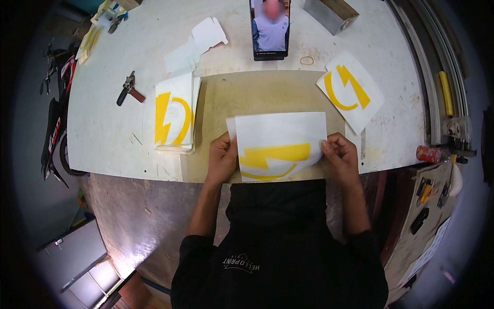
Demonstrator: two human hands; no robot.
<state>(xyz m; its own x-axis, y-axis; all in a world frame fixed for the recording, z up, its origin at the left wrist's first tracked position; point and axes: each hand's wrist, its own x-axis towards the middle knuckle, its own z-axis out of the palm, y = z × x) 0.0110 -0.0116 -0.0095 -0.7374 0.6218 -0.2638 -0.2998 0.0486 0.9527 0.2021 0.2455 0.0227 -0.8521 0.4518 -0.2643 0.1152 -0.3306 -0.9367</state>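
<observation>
A white sheet [280,129] with a yellow lightning-bolt and arc design is held up near the table's front edge. My left hand [223,158] pinches its left side, where a second white edge shows behind the front layer. On the opposite side my right hand [339,154] grips the edge between thumb and fingers. Beneath lies a brownish mat [257,95]. To the left stands a pile of similar printed sheets [176,90], slightly fanned at its right side. Another yellow-printed sheet [368,77] rests tilted to the right, partly over the mat's corner.
A phone [270,36] stands upright at the back, beside a grey metal block [332,16] and a rubber band [306,60]. Cut white paper [198,44] and a black-and-brown-handled tool [130,89] lie left. A red can [431,154] sits at the right edge.
</observation>
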